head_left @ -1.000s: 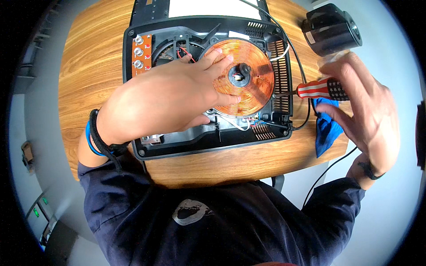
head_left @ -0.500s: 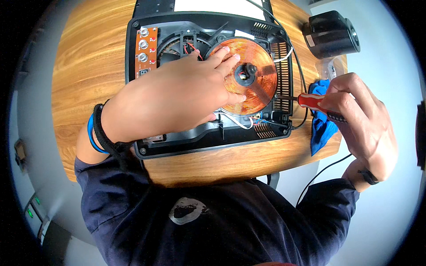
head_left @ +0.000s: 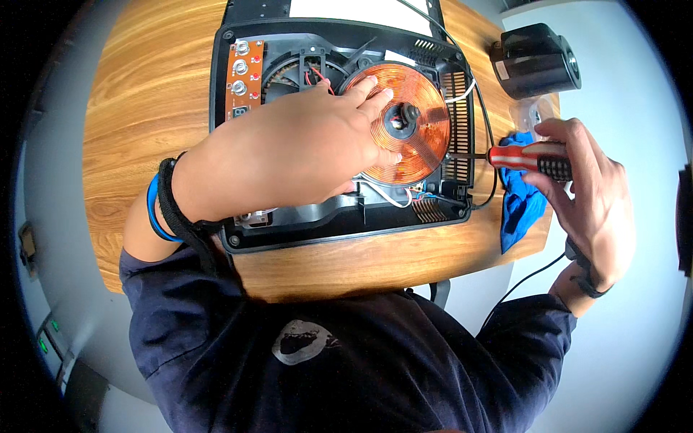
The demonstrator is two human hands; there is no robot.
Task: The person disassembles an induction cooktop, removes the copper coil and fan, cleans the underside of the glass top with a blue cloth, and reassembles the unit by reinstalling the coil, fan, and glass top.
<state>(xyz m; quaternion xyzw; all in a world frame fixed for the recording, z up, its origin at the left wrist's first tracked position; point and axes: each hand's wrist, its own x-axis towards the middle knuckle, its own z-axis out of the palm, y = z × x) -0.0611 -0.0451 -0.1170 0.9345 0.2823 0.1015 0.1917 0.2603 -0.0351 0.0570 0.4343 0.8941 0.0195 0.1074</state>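
Presently, the left hand (head_left: 310,148) lay with fingers spread on the copper coil (head_left: 427,133), inside the black housing (head_left: 310,232). The right hand (head_left: 595,187) bracketed the screwdriver (head_left: 530,158) at its handle, thumb and fingers parted; firm contact could not be determined. The shaft crossed the slotted vent (head_left: 458,119) toward the coil's edge.

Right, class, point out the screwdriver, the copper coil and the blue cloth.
Screwdriver (head_left: 511,156), head view: on its handle.
Copper coil (head_left: 431,124), head view: windings, right side.
Blue cloth (head_left: 519,211), head view: middle folds.
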